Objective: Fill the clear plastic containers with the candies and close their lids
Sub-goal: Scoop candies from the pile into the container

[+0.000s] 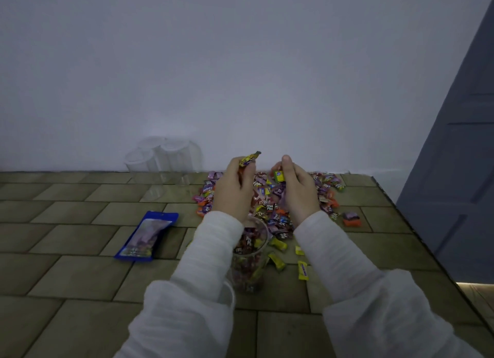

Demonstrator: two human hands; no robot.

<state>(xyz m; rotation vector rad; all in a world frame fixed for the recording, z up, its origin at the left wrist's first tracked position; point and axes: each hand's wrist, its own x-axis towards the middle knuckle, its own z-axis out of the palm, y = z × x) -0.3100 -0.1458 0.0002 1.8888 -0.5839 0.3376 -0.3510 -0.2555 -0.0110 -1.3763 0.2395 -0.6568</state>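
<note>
A heap of wrapped candies (324, 188) in many colours lies at the far middle of the table. My left hand (234, 190) is raised over it and grips a few candies; a yellow-purple wrapper sticks out at the top. My right hand (296, 190) also grips candies, with a yellow-green one showing by the thumb. A clear plastic container (250, 253) stands between my forearms, partly filled with candies, its top open. Several empty clear containers (163, 157) stand against the wall at the back left.
A blue candy bag (147, 236) lies flat on the left of the tile-patterned table (66, 264). Loose yellow candies (302, 270) lie right of the filled container. An orange-purple candy (351, 220) sits apart at the right. The table's right edge runs diagonally beside a grey door.
</note>
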